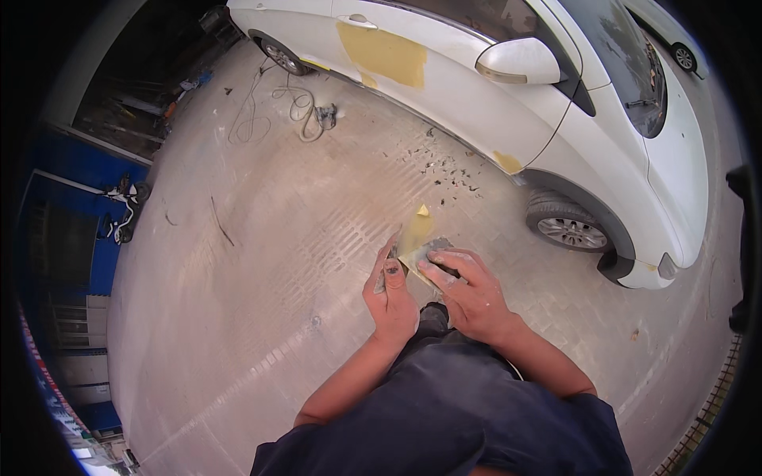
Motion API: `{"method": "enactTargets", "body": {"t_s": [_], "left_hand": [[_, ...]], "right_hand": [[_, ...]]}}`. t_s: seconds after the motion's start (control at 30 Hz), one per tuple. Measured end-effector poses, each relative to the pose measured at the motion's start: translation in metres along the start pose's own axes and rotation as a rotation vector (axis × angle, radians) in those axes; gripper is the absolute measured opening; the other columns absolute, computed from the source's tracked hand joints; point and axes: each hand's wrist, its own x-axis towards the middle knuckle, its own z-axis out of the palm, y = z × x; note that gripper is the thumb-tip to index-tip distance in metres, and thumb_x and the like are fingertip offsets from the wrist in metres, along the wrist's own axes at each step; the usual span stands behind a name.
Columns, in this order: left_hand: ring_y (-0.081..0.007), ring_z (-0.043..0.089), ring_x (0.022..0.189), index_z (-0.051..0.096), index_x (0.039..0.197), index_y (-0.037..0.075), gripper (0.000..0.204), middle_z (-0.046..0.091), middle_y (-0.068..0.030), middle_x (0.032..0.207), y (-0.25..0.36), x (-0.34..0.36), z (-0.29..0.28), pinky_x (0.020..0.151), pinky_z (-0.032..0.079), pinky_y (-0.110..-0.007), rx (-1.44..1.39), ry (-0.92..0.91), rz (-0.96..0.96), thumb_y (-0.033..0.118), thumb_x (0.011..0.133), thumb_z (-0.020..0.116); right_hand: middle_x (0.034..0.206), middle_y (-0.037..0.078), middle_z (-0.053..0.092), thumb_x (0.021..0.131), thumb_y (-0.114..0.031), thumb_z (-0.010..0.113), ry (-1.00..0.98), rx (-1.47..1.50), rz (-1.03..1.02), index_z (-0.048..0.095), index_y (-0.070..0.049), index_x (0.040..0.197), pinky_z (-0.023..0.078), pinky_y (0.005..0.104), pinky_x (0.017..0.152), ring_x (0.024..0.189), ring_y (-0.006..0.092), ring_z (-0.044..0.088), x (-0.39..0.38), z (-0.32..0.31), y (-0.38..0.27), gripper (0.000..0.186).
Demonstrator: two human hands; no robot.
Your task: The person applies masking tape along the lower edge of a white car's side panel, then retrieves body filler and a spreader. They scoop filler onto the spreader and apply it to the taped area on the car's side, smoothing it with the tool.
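My left hand [392, 295] is closed on a flat putty board [417, 232] held out in front of my body. Yellow putty smears its face, and a small yellow lump sits near the far tip. My right hand [473, 297] grips a flat putty spreader [429, 249], its fingers pressed on the top. The spreader lies against or just over the near part of the board, and its edge is partly hidden by my fingers. Greyish dust or filler coats the fingers of both hands. Beyond them stands a white car [508, 111] with a large yellow patch [385, 54] on its side.
A smaller yellow patch [507, 163] is beside the front wheel [568, 224]. Dark scraps [451, 170] litter the paving near the car. A coiled hose [302, 111] lies farther back, with a dark tool [326, 117] beside it. A blue wall [67, 214] runs along the left.
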Motion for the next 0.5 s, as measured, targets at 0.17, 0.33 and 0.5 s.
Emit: {"method": "enactTargets", "body": {"t_s": [0.17,0.33,0.5], "left_hand": [[-0.0225,0.069,0.125,0.064,0.138,-0.003,0.047,0.070,-0.0114,0.137,0.011,0.008,-0.036,0.111,0.052,-0.039,-0.220,0.238,-0.083,0.039,0.118,0.055],[-0.0235,0.070,0.125,0.066,0.135,-0.002,0.049,0.073,-0.0111,0.137,0.025,0.014,-0.058,0.111,0.052,-0.042,-0.604,0.274,-0.363,0.042,0.115,0.061],[-0.0247,0.065,0.135,0.061,0.143,0.000,0.049,0.068,-0.0111,0.145,0.024,0.055,-0.115,0.119,0.048,-0.045,-0.715,0.226,-0.308,0.042,0.117,0.057]], "right_hand": [[0.124,0.016,0.073,0.099,0.004,0.068,-0.072,0.209,0.102,0.073,-0.006,0.142,0.058,0.0369,0.095,0.114,0.0311,0.072,0.017,0.005,0.011,0.044],[0.125,0.018,0.073,0.107,0.001,0.062,0.047,0.545,0.462,0.069,-0.001,0.145,0.056,0.0328,0.093,0.111,0.0259,0.073,0.047,0.024,0.003,0.039],[0.125,0.018,0.073,0.101,0.004,0.064,-0.155,0.169,0.151,0.070,-0.005,0.146,0.056,0.0363,0.097,0.110,0.0316,0.073,0.084,0.082,-0.006,0.046]]}}
